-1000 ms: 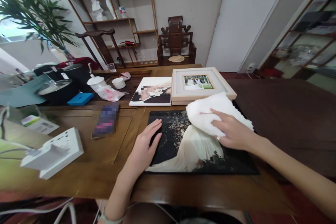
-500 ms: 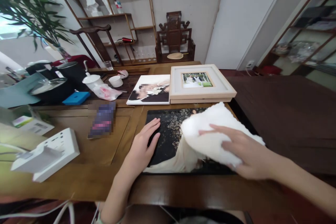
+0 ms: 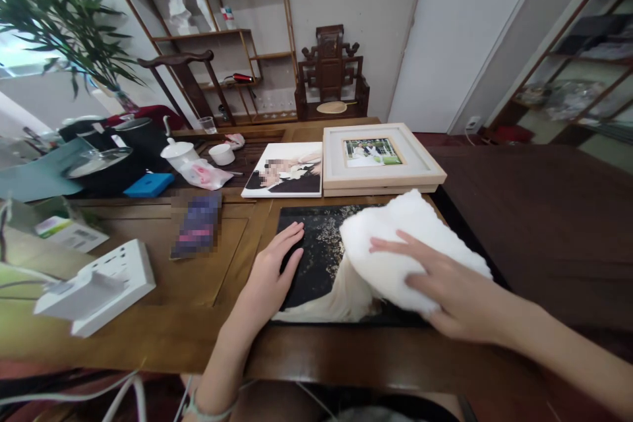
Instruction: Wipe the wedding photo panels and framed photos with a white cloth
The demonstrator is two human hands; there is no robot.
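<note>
A dark photo panel [image 3: 316,273] with a pale flowing dress and light specks lies flat at the table's front edge. My left hand [image 3: 270,270] rests on its left edge, fingers stretched out and holding nothing. In my right hand [image 3: 445,287] is a white towel [image 3: 415,214], gripped from above and lying over the panel's right half. That half of the picture is largely hidden beneath the towel. Just behind the panel are a white-edged photo print [image 3: 291,188] and a pale wooden picture frame [image 3: 420,175] with a small photo inside.
A white power strip [image 3: 136,277] with an adapter sits on the wooden table [image 3: 232,343] at left. Farther back are a blue box [image 3: 148,184], a white teapot [image 3: 179,153], a white cup [image 3: 221,154] and a dark pot [image 3: 99,171]. Cables hang below the front edge.
My right hand and the towel have shifted slightly left across the panel. My left hand keeps its place on the panel's edge.
</note>
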